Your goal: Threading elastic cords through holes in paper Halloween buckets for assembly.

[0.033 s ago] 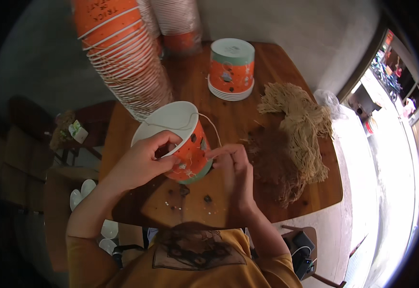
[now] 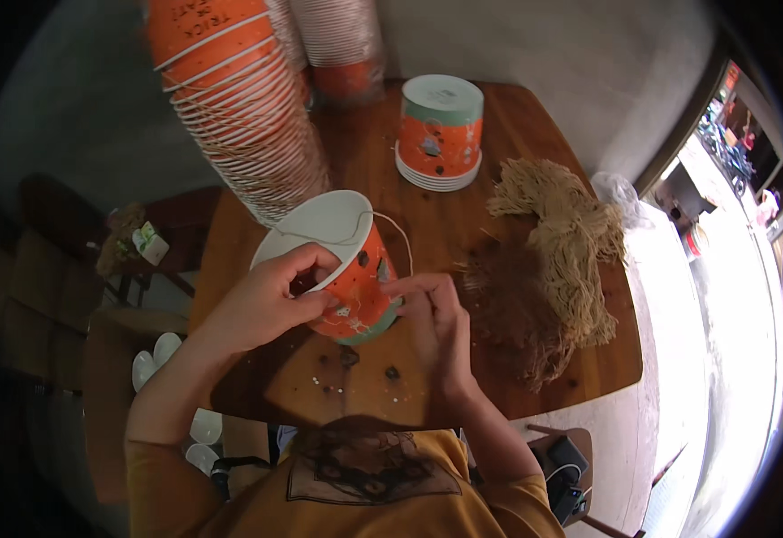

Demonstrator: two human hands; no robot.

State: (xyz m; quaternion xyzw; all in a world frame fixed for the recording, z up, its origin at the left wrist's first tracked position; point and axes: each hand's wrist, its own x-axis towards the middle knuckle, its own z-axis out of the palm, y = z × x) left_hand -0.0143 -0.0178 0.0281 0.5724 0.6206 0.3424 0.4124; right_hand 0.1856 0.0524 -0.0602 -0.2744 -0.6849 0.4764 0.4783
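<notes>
An orange paper cup with a white inside lies tilted on the wooden table, its mouth toward the upper left. My left hand grips the cup's rim, fingers curled over the edge. My right hand is at the cup's side near its base, thumb and forefinger pinched on a thin pale string. The string loops from the rim across the mouth and down the right side of the cup.
A tall leaning stack of orange cups and a second stack stand at the back. A short upside-down stack sits beyond the cup. A pile of tan strings covers the right side. Small dark bits lie near the front edge.
</notes>
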